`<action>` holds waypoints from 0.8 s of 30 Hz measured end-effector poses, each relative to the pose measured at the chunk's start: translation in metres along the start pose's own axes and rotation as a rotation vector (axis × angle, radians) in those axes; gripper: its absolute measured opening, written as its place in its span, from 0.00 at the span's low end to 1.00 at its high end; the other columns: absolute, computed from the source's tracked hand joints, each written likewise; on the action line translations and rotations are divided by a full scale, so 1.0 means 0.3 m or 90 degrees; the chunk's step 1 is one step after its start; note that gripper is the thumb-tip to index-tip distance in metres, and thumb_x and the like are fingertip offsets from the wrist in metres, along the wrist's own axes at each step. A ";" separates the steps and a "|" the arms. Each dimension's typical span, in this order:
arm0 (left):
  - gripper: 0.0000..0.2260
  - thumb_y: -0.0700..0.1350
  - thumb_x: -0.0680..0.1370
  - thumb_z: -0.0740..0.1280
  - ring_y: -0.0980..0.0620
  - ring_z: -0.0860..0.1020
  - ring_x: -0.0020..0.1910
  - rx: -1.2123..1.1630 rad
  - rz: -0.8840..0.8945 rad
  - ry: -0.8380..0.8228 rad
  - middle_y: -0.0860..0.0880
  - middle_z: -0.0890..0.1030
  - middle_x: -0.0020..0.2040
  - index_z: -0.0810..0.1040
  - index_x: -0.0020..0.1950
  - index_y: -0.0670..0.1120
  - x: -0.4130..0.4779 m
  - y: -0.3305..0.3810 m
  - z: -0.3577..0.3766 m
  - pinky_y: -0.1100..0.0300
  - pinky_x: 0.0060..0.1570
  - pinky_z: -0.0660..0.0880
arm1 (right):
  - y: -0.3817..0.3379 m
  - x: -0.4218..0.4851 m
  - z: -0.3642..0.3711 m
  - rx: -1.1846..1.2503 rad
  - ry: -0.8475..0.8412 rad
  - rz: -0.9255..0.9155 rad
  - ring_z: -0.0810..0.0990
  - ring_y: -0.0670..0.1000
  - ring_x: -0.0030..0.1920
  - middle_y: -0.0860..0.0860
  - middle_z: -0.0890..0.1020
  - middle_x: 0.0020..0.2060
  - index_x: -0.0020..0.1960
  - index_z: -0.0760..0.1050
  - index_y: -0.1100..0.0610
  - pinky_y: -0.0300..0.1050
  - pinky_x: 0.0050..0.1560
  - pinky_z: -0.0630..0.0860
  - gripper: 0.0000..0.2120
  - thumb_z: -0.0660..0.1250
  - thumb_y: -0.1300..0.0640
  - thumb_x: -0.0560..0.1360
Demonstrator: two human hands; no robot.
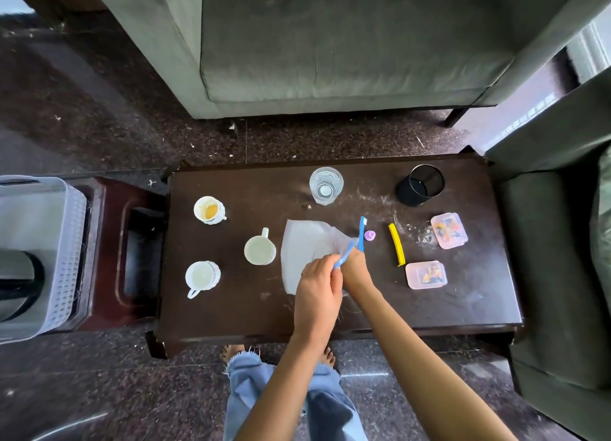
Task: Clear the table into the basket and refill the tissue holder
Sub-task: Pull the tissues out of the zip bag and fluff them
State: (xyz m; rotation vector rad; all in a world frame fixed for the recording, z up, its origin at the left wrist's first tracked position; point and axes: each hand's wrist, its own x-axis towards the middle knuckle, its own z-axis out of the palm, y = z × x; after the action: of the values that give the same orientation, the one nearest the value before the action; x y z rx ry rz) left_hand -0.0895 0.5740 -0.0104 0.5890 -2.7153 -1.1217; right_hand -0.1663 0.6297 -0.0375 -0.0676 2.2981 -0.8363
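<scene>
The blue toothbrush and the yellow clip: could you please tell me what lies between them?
A small purple cap lies between the blue toothbrush and the yellow clip, right beside the toothbrush, as the head view shows.

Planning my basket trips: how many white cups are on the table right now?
3, all on the left half of the table: far cup with orange residue, middle cup beside the plastic bag, near cup. None looks hidden; the clear glass isn't counted.
</scene>
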 end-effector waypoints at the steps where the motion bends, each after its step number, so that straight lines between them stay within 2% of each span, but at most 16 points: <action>1: 0.11 0.44 0.77 0.59 0.50 0.78 0.38 0.000 0.008 -0.011 0.49 0.81 0.39 0.79 0.52 0.45 -0.006 -0.004 0.009 0.61 0.39 0.74 | 0.008 -0.002 -0.001 0.038 0.023 -0.005 0.61 0.45 0.29 0.49 0.63 0.25 0.31 0.57 0.55 0.34 0.29 0.60 0.19 0.54 0.72 0.75; 2: 0.10 0.43 0.77 0.60 0.50 0.78 0.39 -0.002 0.018 -0.023 0.49 0.81 0.40 0.79 0.53 0.45 -0.010 -0.008 0.017 0.61 0.39 0.74 | 0.021 -0.010 0.002 0.116 0.062 -0.003 0.62 0.43 0.27 0.50 0.65 0.24 0.31 0.61 0.55 0.33 0.29 0.61 0.19 0.54 0.73 0.75; 4: 0.09 0.41 0.76 0.64 0.51 0.79 0.42 -0.025 0.033 -0.050 0.50 0.81 0.43 0.78 0.55 0.46 -0.018 -0.014 0.028 0.60 0.41 0.76 | 0.034 -0.034 -0.007 0.116 0.119 -0.054 0.66 0.41 0.26 0.53 0.68 0.26 0.36 0.67 0.52 0.34 0.31 0.66 0.18 0.55 0.71 0.77; 5: 0.09 0.41 0.76 0.65 0.52 0.79 0.43 -0.048 0.034 -0.062 0.50 0.81 0.44 0.78 0.55 0.47 -0.021 -0.013 0.028 0.60 0.42 0.77 | 0.042 -0.043 -0.015 0.103 0.132 -0.088 0.67 0.40 0.27 0.52 0.66 0.27 0.38 0.67 0.50 0.34 0.33 0.66 0.16 0.56 0.70 0.77; 7: 0.08 0.44 0.75 0.68 0.56 0.78 0.42 -0.107 0.051 -0.076 0.52 0.81 0.45 0.78 0.54 0.47 -0.024 -0.003 0.009 0.60 0.43 0.78 | 0.055 -0.045 -0.026 0.097 0.131 -0.104 0.71 0.38 0.35 0.45 0.69 0.33 0.41 0.65 0.47 0.33 0.39 0.68 0.13 0.60 0.64 0.77; 9: 0.12 0.49 0.74 0.71 0.58 0.78 0.45 -0.159 0.106 -0.076 0.52 0.80 0.47 0.78 0.54 0.46 -0.015 -0.006 -0.027 0.63 0.47 0.77 | 0.048 -0.036 -0.044 0.130 0.168 -0.105 0.76 0.43 0.47 0.41 0.75 0.45 0.48 0.72 0.44 0.37 0.49 0.73 0.03 0.65 0.51 0.75; 10: 0.15 0.52 0.73 0.71 0.58 0.78 0.50 -0.190 0.118 -0.056 0.51 0.80 0.51 0.78 0.55 0.46 0.002 -0.017 -0.049 0.63 0.52 0.75 | 0.056 -0.021 -0.058 0.122 0.177 -0.120 0.77 0.44 0.51 0.41 0.76 0.51 0.55 0.74 0.47 0.39 0.55 0.74 0.13 0.67 0.46 0.71; 12: 0.26 0.60 0.72 0.68 0.56 0.72 0.63 -0.265 0.040 0.023 0.48 0.75 0.62 0.75 0.62 0.44 0.071 -0.057 -0.103 0.67 0.61 0.68 | 0.061 -0.017 -0.080 0.130 0.169 -0.230 0.72 0.39 0.56 0.35 0.69 0.61 0.67 0.68 0.51 0.31 0.58 0.69 0.35 0.72 0.44 0.63; 14: 0.39 0.71 0.68 0.65 0.59 0.62 0.72 -0.322 -0.120 0.023 0.49 0.63 0.74 0.66 0.72 0.49 0.163 -0.099 -0.153 0.72 0.64 0.60 | 0.064 -0.016 -0.097 0.077 0.130 -0.281 0.68 0.35 0.57 0.27 0.64 0.61 0.70 0.62 0.48 0.26 0.56 0.66 0.42 0.77 0.43 0.62; 15: 0.44 0.74 0.64 0.64 0.60 0.58 0.74 -0.335 -0.164 -0.019 0.53 0.58 0.77 0.61 0.74 0.53 0.208 -0.119 -0.167 0.70 0.66 0.58 | 0.067 -0.017 -0.110 0.066 0.103 -0.314 0.69 0.36 0.58 0.26 0.64 0.61 0.70 0.62 0.48 0.27 0.57 0.66 0.42 0.77 0.40 0.63; 16: 0.48 0.76 0.61 0.65 0.60 0.57 0.75 -0.348 -0.179 -0.070 0.56 0.57 0.77 0.58 0.76 0.56 0.247 -0.141 -0.173 0.66 0.67 0.59 | 0.069 -0.016 -0.118 0.062 0.098 -0.346 0.72 0.39 0.59 0.27 0.65 0.62 0.70 0.62 0.47 0.32 0.58 0.70 0.40 0.74 0.36 0.64; 17: 0.50 0.76 0.59 0.66 0.59 0.59 0.74 -0.365 -0.186 -0.121 0.57 0.58 0.76 0.57 0.76 0.57 0.280 -0.161 -0.172 0.63 0.67 0.61 | 0.059 -0.016 -0.130 0.024 0.089 -0.376 0.75 0.46 0.59 0.31 0.67 0.65 0.71 0.61 0.46 0.42 0.58 0.74 0.41 0.72 0.34 0.65; 18: 0.50 0.76 0.58 0.68 0.58 0.62 0.73 -0.385 -0.195 -0.166 0.58 0.61 0.75 0.58 0.75 0.58 0.308 -0.176 -0.165 0.60 0.67 0.65 | 0.045 -0.014 -0.142 -0.033 0.076 -0.374 0.77 0.54 0.59 0.40 0.70 0.66 0.73 0.58 0.45 0.52 0.58 0.76 0.42 0.73 0.36 0.66; 20: 0.45 0.73 0.59 0.71 0.54 0.70 0.69 -0.426 -0.201 -0.208 0.55 0.71 0.71 0.67 0.71 0.56 0.343 -0.198 -0.147 0.55 0.64 0.71 | 0.043 -0.027 -0.164 -0.118 0.000 -0.304 0.75 0.62 0.62 0.55 0.74 0.66 0.77 0.53 0.47 0.57 0.61 0.71 0.47 0.76 0.45 0.67; 22: 0.38 0.73 0.60 0.70 0.53 0.77 0.56 -0.434 -0.203 -0.191 0.54 0.81 0.55 0.77 0.61 0.49 0.350 -0.203 -0.131 0.57 0.55 0.75 | 0.059 -0.035 -0.167 -0.035 0.003 -0.248 0.75 0.58 0.60 0.54 0.75 0.64 0.78 0.51 0.48 0.57 0.62 0.71 0.50 0.77 0.44 0.65; 24: 0.33 0.74 0.61 0.69 0.57 0.76 0.44 -0.429 -0.204 -0.170 0.58 0.80 0.40 0.79 0.48 0.46 0.340 -0.192 -0.125 0.65 0.44 0.73 | 0.060 -0.043 -0.178 0.106 0.029 -0.217 0.75 0.50 0.58 0.45 0.74 0.61 0.77 0.48 0.46 0.50 0.61 0.73 0.55 0.76 0.41 0.60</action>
State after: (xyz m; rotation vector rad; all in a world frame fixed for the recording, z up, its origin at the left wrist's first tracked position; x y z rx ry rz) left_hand -0.1549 0.4710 -0.0259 0.8062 -2.2321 -2.1922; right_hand -0.1863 0.6768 -0.0106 -0.3786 2.2841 -1.2090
